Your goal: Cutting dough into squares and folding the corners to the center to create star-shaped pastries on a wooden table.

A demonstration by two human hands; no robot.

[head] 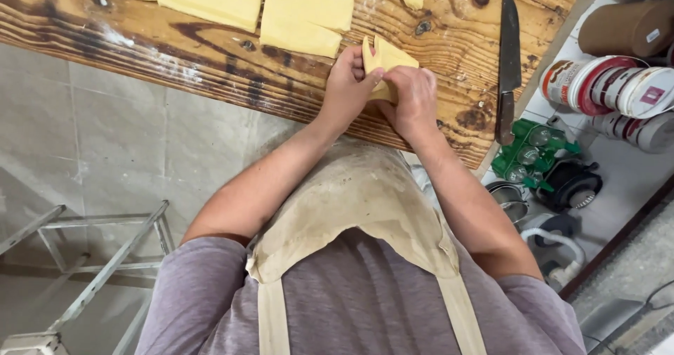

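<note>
From up here I see my left hand point(345, 88) and my right hand point(413, 96) meeting at the near edge of the wooden worktop point(210, 60), both closed around one small piece of yellow dough point(387, 58). The piece is partly folded; a pointed flap stands up between my left fingers point(354, 63) and the right knuckles, and the lower part of it is hidden under my right hand. The dough sits close to the worktop's front edge, right in front of my apron point(351, 200). Farther back lie flat rectangular dough sheets point(302, 18), apart from my hands, with more pieces along the far edge. A long knife point(507, 67) lies on the worktop to the right, well clear of my right hand. Below the worktop on that side I see a green bottle rack point(533, 151) and red-and-white tubs point(607, 84). A metal frame point(105, 257) stands on the tiled floor to the left
</note>
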